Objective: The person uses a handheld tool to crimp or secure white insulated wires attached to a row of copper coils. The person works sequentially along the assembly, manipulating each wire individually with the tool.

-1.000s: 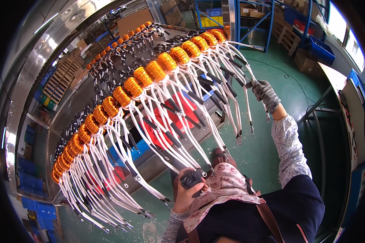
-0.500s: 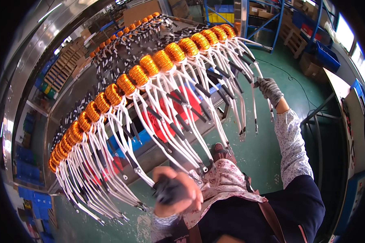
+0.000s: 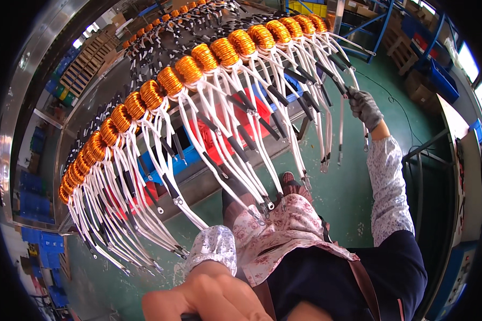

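Note:
My right hand [image 3: 366, 109], in a grey glove, is closed at the far right end of a row of copper-wound coils [image 3: 223, 52]. Its fingertips grip a white lead with a black sleeve [image 3: 339, 85]. Below the fist, another lead end dangles. My left hand [image 3: 211, 294] is bare and very near the camera, its fingers curled. A dark edge shows beneath it, but what it holds is mostly hidden. Each coil has white leads [image 3: 235, 176] hanging down, with black sleeves and metal lugs at their ends.
Behind the row lies a second row of coils [image 3: 166, 17] with black-sleeved leads. Under the leads are a red bin [image 3: 203, 136] and a blue bin [image 3: 171, 166]. A metal frame [image 3: 16, 101] stands left, blue shelving [image 3: 380, 32] at the far right.
My left hand, which held a blurred black thing by the lead ends, has come down and closer to the camera. The view has shifted slightly; my right hand stays at the row's right end.

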`<act>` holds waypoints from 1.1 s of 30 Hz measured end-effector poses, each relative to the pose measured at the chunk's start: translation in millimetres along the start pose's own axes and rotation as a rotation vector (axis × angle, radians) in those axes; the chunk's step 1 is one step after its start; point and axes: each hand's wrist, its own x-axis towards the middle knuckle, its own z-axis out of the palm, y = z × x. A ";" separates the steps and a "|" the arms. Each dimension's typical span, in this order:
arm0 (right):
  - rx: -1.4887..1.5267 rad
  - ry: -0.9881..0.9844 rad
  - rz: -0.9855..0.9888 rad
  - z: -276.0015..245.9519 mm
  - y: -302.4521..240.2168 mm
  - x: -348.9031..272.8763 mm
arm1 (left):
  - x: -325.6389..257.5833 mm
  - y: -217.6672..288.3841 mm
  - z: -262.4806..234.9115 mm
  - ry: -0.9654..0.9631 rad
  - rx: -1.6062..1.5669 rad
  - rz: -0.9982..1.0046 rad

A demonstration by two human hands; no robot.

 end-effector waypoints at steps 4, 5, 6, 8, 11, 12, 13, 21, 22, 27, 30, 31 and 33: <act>0.211 0.083 -0.078 17.0 2.8 4.9 | 6.6 -4.5 -11.3 -0.189 -0.080 0.010; 0.248 0.152 -0.134 23.1 4.3 2.4 | 6.3 -2.7 -12.1 -0.194 -0.076 0.005; 0.315 0.186 -0.263 20.5 9.8 -0.7 | 5.9 -0.7 -12.3 -0.198 -0.073 -0.001; 0.353 0.190 -0.388 13.7 11.6 -6.8 | 4.5 0.2 -11.8 -0.208 -0.063 0.010; 0.234 0.298 -0.465 29.2 17.7 -18.5 | 0.7 0.3 -9.8 -0.213 -0.030 0.038; 0.116 0.360 -0.446 34.7 19.3 -19.5 | 0.5 1.3 -8.7 -0.205 -0.007 0.033; -0.003 0.420 -0.425 36.9 21.3 -18.4 | 1.2 2.2 -8.5 -0.197 0.016 0.028; 1.166 -0.538 0.272 -4.1 -1.1 20.1 | 1.9 -0.4 -15.2 -0.225 -0.023 0.006; 1.101 -0.468 0.227 -10.8 0.2 22.1 | 1.6 -1.5 -15.8 -0.227 -0.036 0.012; 0.552 -0.155 0.117 -4.6 -2.9 -6.1 | 0.3 4.2 -12.9 -0.246 -0.067 -0.058; 0.602 -0.274 0.071 -5.0 -5.9 0.3 | -0.8 2.7 -9.2 -0.235 -0.061 -0.050; 0.653 -0.311 0.073 -2.4 -5.3 5.3 | -1.0 1.5 -7.9 -0.226 -0.056 -0.039; 0.749 -0.382 0.070 -2.8 -3.2 17.9 | 1.3 -3.7 -10.7 -0.255 -0.036 0.014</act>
